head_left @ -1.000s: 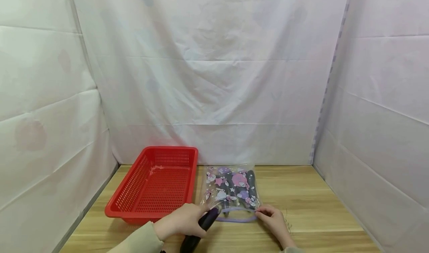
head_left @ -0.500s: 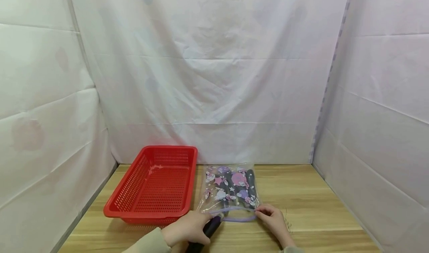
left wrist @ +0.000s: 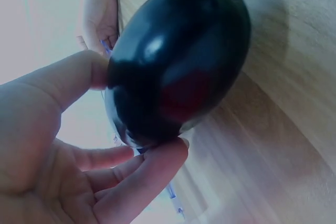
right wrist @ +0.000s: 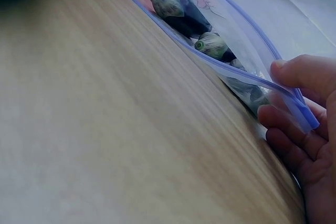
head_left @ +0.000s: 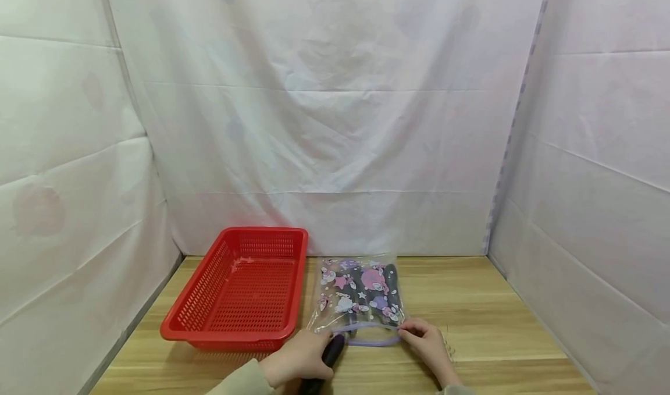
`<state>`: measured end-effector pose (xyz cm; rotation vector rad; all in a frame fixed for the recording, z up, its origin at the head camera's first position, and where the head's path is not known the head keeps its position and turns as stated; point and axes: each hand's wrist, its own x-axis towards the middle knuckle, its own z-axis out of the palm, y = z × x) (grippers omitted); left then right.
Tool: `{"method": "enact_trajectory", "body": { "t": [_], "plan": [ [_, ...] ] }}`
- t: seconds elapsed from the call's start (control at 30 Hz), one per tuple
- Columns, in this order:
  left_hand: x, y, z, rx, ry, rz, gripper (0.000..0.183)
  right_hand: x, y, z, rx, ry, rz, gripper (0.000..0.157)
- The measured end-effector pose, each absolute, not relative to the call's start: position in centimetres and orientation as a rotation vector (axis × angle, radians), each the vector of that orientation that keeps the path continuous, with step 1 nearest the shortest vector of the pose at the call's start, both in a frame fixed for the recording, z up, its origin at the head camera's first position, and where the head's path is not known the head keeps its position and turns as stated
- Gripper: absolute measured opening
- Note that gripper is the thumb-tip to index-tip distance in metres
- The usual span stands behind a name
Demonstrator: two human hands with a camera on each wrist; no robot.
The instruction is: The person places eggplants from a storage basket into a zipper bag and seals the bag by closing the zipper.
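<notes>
My left hand [head_left: 300, 355] grips a dark, glossy eggplant [head_left: 334, 351] between thumb and fingers, its far end right at the bag's mouth. In the left wrist view the rounded end of this eggplant [left wrist: 181, 61] faces the camera. A clear zip bag [head_left: 331, 319] with pink and purple cartoon prints lies flat, its purple-edged mouth gaping toward me. My right hand [head_left: 428, 347] pinches the right corner of that mouth. Inside the bag, several more eggplants lie side by side; the right wrist view shows the green stem end of one eggplant [right wrist: 168, 4].
A red perforated plastic basket [head_left: 178, 326] stands to the left of the bag, close by my left hand. Everything rests on a wood-grain table [head_left: 460, 290]. White cloth [head_left: 335, 139] hangs behind the table and on both sides.
My left hand has shifted to the right and slightly toward me with the eggplant, bringing its tip to the left part of the bag's mouth. My right hand keeps its place.
</notes>
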<state>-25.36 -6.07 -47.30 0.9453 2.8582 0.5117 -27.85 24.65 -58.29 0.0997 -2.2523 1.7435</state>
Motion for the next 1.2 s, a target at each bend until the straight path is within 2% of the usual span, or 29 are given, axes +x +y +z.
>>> {"method": "enact_trajectory", "body": {
  "t": [0.2, 0.37, 0.47, 0.6, 0.67, 0.8, 1.03, 1.13, 1.2],
  "plan": [
    [-25.8, -5.7, -47.7, 0.827, 2.863, 0.551, 0.063, -27.7, 24.5, -57.9, 0.104, -2.253, 1.746, 0.011],
    [-26.4, -5.3, -48.0, 0.798, 2.881, 0.562, 0.095, -27.9, 24.7, -58.3, 0.103, -2.245, 1.761, 0.011],
    [-26.7, -5.0, -48.2, 0.81, 2.913, 0.554, 0.104, -27.7, 24.7, -58.3, 0.113, -2.245, 1.749, 0.01],
    [-27.1, -4.6, -48.2, 0.8, 2.936, 0.563, 0.101, -27.7, 24.7, -58.4, 0.113, -2.248, 1.74, 0.011],
    [-27.4, -4.4, -48.3, 0.781, 2.931, 0.589, 0.106, -27.8, 24.6, -58.4, 0.109, -2.251, 1.741, 0.012],
    [-27.8, -4.1, -48.3, 0.742, 2.904, 0.631, 0.096, -27.8, 24.6, -58.4, 0.091, -2.258, 1.758, 0.011],
    [-28.3, -3.6, -48.6, 0.698, 2.897, 0.661, 0.066, -27.9, 24.7, -58.4, 0.096, -2.27, 1.744, 0.012],
    [-28.4, -3.4, -48.6, 0.67, 2.909, 0.666, 0.073, -27.9, 24.7, -58.3, 0.096, -2.268, 1.751, 0.011],
    [-28.3, -3.4, -48.6, 0.662, 2.918, 0.659, 0.087, -27.9, 24.7, -58.3, 0.1, -2.263, 1.752, 0.011]
  ]
}}
